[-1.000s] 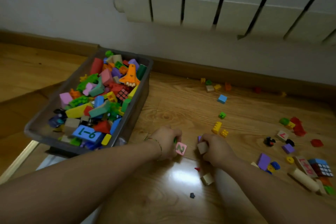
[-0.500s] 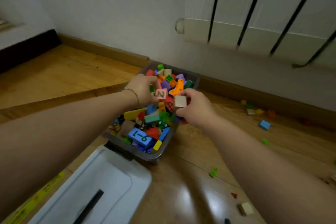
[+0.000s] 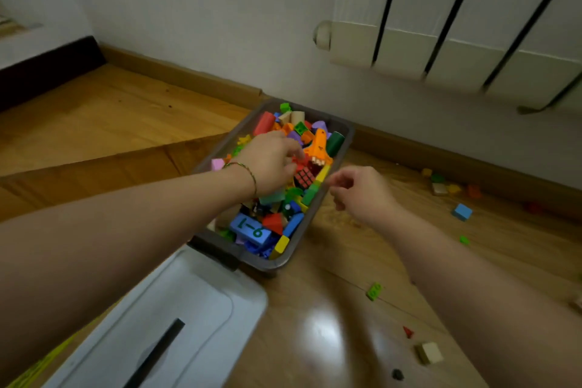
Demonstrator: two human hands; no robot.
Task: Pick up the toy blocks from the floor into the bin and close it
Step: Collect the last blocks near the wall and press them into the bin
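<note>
Head view: the left hand [image 3: 271,164] rests low over the full bin [image 3: 341,148], fingers loose, holding nothing I can see. The right hand [image 3: 362,192] hangs empty beside it. Next, grab the floor blocks [image 3: 462,212] (small ones too).

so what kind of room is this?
Likely a room at home: wood floor with a skirting board, a white radiator on the wall, toy blocks scattered beside a full bin.
</note>
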